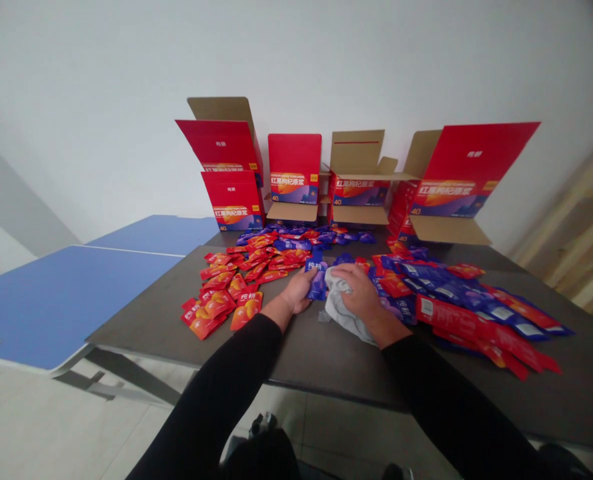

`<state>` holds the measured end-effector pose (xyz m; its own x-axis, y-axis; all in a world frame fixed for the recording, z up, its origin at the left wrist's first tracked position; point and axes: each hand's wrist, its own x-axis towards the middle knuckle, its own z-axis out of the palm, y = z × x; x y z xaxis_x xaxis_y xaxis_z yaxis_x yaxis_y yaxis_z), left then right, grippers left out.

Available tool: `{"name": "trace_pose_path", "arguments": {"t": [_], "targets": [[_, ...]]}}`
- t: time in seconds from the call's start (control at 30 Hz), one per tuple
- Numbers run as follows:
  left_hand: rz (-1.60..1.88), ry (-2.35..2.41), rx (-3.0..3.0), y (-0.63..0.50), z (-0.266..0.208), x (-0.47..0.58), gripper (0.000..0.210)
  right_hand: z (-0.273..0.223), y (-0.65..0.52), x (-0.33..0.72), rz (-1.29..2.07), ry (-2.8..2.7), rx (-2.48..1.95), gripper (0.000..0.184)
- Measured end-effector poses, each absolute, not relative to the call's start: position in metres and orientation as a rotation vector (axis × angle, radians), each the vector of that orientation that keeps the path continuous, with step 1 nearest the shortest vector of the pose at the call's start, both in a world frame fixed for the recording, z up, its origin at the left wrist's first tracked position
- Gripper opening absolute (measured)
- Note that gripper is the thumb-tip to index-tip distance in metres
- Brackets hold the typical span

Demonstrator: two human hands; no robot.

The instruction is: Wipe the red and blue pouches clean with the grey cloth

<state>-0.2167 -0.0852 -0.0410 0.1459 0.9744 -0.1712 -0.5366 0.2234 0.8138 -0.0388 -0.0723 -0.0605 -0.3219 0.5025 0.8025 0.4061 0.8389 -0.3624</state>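
My left hand (296,293) is closed on the edge of a blue sachet (317,280) with white lettering, held upright over the table. Just to its right, my right hand (359,293) grips a crumpled pale grey cloth (343,313), which hangs down beside the sachet. Whether the cloth touches the sachet I cannot tell. Loose orange-red sachets (219,303) lie in a spread to the left of my left hand. Behind both hands is a mixed pile of blue and red sachets (296,243). Longer joined strips of blue sachets (441,283) and red sachets (466,320) are heaped on the right.
Several red printed cartons (293,167) with raised flaps stand along the back of the dark table (316,367), near the wall. A blue table (111,287) adjoins on the left. Wooden slats (576,233) show at the far right.
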Motion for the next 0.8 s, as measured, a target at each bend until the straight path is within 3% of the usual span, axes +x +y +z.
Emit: {"name": "trace_pose_path", "arguments": {"t": [0.27,0.6,0.8], "targets": [[1.225,0.721,0.667,-0.083,-0.045,-0.215,0.024,-0.067,-0.076,-0.05,0.153,-2.241,-0.44,0.048],[1.067,0.752,0.857,-0.093,-0.044,-0.22,0.02,-0.071,-0.064,-0.041,0.081,-2.038,-0.734,0.054],[0.875,0.753,0.966,-0.096,-0.044,-0.224,0.033,-0.071,-0.058,-0.037,0.034,-1.848,-0.879,0.053]]}}
